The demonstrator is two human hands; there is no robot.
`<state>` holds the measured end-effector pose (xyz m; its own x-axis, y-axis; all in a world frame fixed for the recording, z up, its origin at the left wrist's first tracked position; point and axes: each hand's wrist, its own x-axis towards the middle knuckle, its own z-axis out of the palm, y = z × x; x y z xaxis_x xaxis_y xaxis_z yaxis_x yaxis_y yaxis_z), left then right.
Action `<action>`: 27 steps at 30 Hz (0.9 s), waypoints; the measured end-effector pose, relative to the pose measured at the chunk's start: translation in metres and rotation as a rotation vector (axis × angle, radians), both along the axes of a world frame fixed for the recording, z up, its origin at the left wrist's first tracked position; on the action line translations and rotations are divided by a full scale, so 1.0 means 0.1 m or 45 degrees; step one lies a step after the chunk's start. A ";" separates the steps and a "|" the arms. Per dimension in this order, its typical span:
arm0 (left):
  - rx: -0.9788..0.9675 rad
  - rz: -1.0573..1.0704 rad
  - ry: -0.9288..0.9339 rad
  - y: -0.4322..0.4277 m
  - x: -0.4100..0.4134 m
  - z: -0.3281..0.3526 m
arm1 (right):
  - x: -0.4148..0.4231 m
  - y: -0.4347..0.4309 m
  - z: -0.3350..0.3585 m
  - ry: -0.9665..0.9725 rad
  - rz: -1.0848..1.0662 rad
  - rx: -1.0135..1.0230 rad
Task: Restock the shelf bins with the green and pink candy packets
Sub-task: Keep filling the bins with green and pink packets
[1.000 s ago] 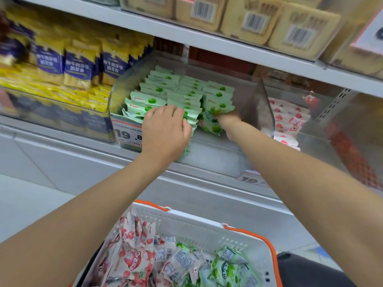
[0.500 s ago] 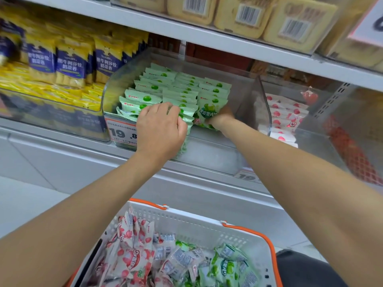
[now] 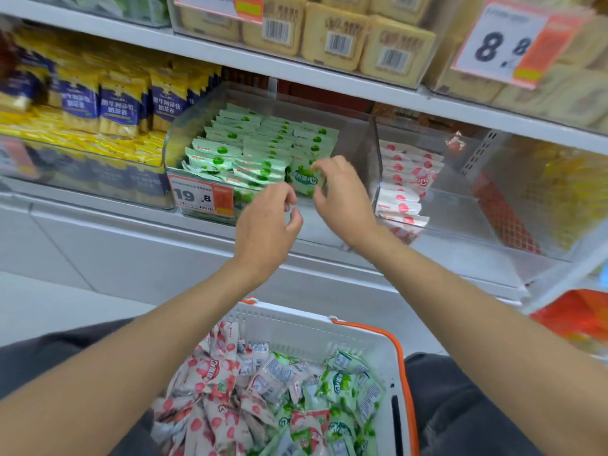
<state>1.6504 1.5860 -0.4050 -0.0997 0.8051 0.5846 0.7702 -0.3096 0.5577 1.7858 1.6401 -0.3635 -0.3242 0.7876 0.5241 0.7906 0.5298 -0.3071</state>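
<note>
Dozens of loose packets fill the white basket (image 3: 312, 330) nearest the camera, with pink packets (image 3: 210, 376) heaped on its left and green packets (image 3: 342, 383) on its right. By my reckoning plenty of restocking remains.

Above the basket both forearms reach forward to the shelf. The left hand (image 3: 266, 222) hangs in front of the bin's clear lip, fingers loosely curled, nothing between them. The right hand (image 3: 343, 199) is just beside it, a little higher and farther in. Its fingertips (image 3: 318, 166) and thumb pinch one upright packet (image 3: 302, 179) at its right edge.

That packet stands at the front right of the stock in the green bin (image 3: 176, 143). It faces the camera, long axis roughly up and down, slightly tilted. It lies ahead and to the left of the right palm, between the two hands — the right hand is plainly the nearer.

Behind it the green rows (image 3: 250, 143) run in tidy files from front to back. To its right a gap without packets reaches the clear divider (image 3: 373, 149). That gap looks like the place to seat it: a short push back and down, the packet kept on edge and parallel to the files.

Past the divider the pink bin (image 3: 460, 205) holds a file of pink stock (image 3: 404, 172) against its left wall. A price tag (image 3: 200, 195) reading 19.8 hangs on the green bin's front. Farther left are yellow and blue packs (image 3: 112, 103). On the shelf above sit beige packs (image 3: 335, 37) and a large tag (image 3: 503, 44) reading 8.8.
</note>
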 end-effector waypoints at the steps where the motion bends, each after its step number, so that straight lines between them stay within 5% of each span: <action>1: -0.197 -0.022 -0.163 -0.10 0.07 -0.05 | 0.02 -0.17 -0.07 0.050 0.051 0.001; 3: -0.602 -0.030 -0.264 -0.28 0.14 -0.24 | 0.08 -0.48 -0.35 0.095 0.114 -0.130; 6: -1.022 -0.104 -0.018 -0.50 0.10 -0.66 | 0.25 -0.88 -1.00 -0.055 0.135 -0.600; 10: -1.443 -0.265 0.257 -0.66 0.01 -1.17 | 0.69 -1.14 -2.00 -0.475 0.059 -1.295; 13: -1.539 -0.307 0.351 -0.69 0.01 -1.37 | 1.00 -1.27 -2.48 -0.526 -0.170 -1.448; 17: -1.564 -0.409 0.405 -0.67 0.15 -1.49 | 1.11 -1.42 -2.88 -0.379 -0.477 -1.525; 24: -1.607 -0.419 0.436 -0.69 0.15 -1.65 | 0.87 -1.31 -3.22 0.401 -1.124 -1.684; 27: -1.630 -0.413 0.458 -0.72 0.14 -1.65 | 0.81 -1.32 -3.21 0.512 -1.187 -1.805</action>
<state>1.6647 1.5140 -0.5700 0.1929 0.7552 -0.6264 0.9245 0.0740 0.3739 1.8668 1.5077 -0.6848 0.4321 0.4997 -0.7507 0.4127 -0.8497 -0.3281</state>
